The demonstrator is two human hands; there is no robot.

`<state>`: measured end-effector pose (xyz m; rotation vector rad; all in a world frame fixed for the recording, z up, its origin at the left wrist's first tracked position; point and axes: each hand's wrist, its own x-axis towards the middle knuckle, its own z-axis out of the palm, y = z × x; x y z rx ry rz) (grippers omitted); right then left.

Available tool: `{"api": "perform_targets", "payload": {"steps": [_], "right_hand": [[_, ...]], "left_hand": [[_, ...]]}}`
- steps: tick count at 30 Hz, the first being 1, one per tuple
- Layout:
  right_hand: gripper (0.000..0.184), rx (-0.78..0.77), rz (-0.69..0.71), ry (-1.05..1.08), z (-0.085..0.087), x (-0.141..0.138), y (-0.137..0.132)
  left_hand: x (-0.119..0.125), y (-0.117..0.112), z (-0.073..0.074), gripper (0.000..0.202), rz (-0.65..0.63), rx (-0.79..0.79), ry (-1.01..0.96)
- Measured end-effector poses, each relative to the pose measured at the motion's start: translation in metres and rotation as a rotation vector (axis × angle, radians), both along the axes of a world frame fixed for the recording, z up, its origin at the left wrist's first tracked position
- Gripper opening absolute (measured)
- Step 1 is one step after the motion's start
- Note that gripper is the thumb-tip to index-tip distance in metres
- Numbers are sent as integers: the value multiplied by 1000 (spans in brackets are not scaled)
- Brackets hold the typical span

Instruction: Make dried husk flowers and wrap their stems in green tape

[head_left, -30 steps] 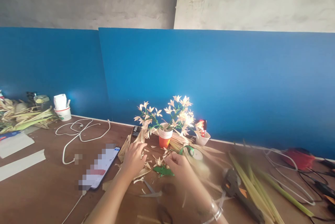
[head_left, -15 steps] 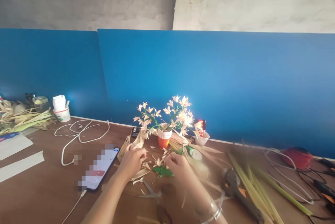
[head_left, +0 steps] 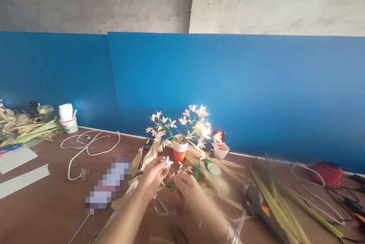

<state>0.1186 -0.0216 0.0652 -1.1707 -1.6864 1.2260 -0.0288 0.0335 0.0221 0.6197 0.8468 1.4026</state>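
A: Where is your small pale flower (head_left: 169, 163)?

B: You have it at the fingertips of your left hand (head_left: 152, 178), above the brown table (head_left: 48, 213), on the near side of the orange-and-white cup (head_left: 179, 155) and a little to its left.

A: How is that hand set?

B: Your thumb and forefinger are pinched together on the flower's left end; your other fingers curl loosely.

A: Which way does the flower point?

B: Away from your pinch. Its petals spread to the right, with one tip standing up and another reaching right. Its long axis seems to run rightward and slightly upward from your fingertips, though it is too small to be exact.

A: And your right hand (head_left: 186, 190)?

B: You have it half curled, back upward, pointing left, thumb and forefinger close together just beside a green piece (head_left: 171, 186). I cannot tell whether you grip anything there.

A: What else is near you?

B: Your scissors (head_left: 167, 212) lie between your forearms. Farther right, your glue gun (head_left: 264, 213) lies with its handle pointing near and right.
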Motion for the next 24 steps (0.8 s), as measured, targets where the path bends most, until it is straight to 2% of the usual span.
{"api": "perform_targets", "payload": {"steps": [3, 7, 15, 24], "right_hand": [[22, -17, 6, 9, -5, -3, -3], [24, -47, 0, 39, -4, -3, -4], [31, -199, 9, 118, 8, -4, -4], [26, -324, -13, 159, 10, -10, -2]], "left_hand": [[2, -3, -2, 22, -60, -63, -140], [3, -5, -2, 20, -117, -96, -191], [7, -11, 3, 27, -127, -57, -177], [9, -12, 5, 28, -113, -44, -125]]}}
